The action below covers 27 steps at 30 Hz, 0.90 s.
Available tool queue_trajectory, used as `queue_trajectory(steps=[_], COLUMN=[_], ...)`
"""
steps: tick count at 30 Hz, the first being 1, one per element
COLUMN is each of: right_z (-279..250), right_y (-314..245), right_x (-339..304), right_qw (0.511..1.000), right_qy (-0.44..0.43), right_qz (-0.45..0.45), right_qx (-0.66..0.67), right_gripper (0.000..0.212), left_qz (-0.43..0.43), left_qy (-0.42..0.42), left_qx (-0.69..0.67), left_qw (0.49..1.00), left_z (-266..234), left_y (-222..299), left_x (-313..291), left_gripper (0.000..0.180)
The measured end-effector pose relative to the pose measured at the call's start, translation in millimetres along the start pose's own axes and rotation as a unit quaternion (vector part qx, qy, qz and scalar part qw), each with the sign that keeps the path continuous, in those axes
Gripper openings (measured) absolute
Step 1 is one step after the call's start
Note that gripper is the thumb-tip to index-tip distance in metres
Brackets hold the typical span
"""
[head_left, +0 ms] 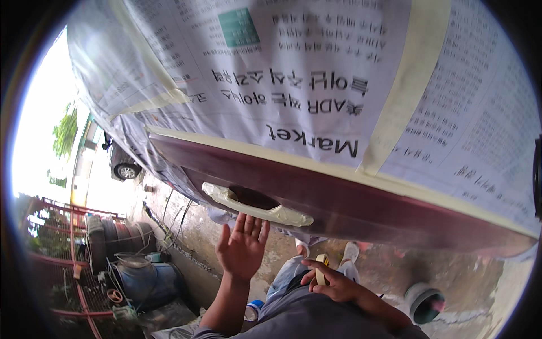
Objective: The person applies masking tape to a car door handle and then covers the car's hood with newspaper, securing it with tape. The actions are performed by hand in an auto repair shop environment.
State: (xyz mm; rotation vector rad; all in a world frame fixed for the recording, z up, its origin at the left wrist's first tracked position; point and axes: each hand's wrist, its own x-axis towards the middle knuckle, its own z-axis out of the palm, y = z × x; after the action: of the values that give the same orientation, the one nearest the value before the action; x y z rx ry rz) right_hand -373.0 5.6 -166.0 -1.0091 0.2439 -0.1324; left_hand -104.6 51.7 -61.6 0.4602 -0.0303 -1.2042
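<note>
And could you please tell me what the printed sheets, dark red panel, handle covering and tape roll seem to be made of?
Printed sheets: matte newsprint, by dense text columns and creases.
Dark red panel: probably glossy painted metal, by its smooth sheen.
Handle covering: likely matte masking tape, pale and wrinkled.
Tape roll: seemingly paper, matte, by its dull cream look.

Printed newspaper (pixel 316 51) is covering the area above the maroon panel (pixel 367 209), its lettering running upside down. Nearest the panel, one large black word in Latin letters is showing. Farther above the panel, two bold Korean headline lines are standing, the nearer including Latin capitals. Higher above the panel, smaller Korean lines are running beside a green printed square (pixel 239 27).
</note>
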Motion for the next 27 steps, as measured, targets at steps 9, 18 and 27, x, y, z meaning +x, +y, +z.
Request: queue_trajectory(steps=[9, 18, 27], right_z=[-36.8, -39.4, -12.3], right_y=[-4.5, -18.8, -27.5], right_x=[-25.1, -26.4, -19.9], right_qw=[0.99, 0.989, 0.987], right_qy=[-0.117, -0.101, -0.068], right_qz=[0.053, 0.106, 0.124], right_qx=[-0.051, -0.034, -0.073], right_gripper=[0.067, 0.08, 0.084], left_qz=[0.139, 0.166, 0.21], left_qy=[-0.044, -0.098, 0.03], left_qx=[-0.095, -0.119, -0.042], left_qw=[0.985, 0.974, 0.976], left_z=[-13.9, 7.6, 21.8], left_y=[-29.1, -33.5, -36.1], left_x=[39.4, 52.4, 54.2], left_gripper=[0.039, 0.032, 0.025])
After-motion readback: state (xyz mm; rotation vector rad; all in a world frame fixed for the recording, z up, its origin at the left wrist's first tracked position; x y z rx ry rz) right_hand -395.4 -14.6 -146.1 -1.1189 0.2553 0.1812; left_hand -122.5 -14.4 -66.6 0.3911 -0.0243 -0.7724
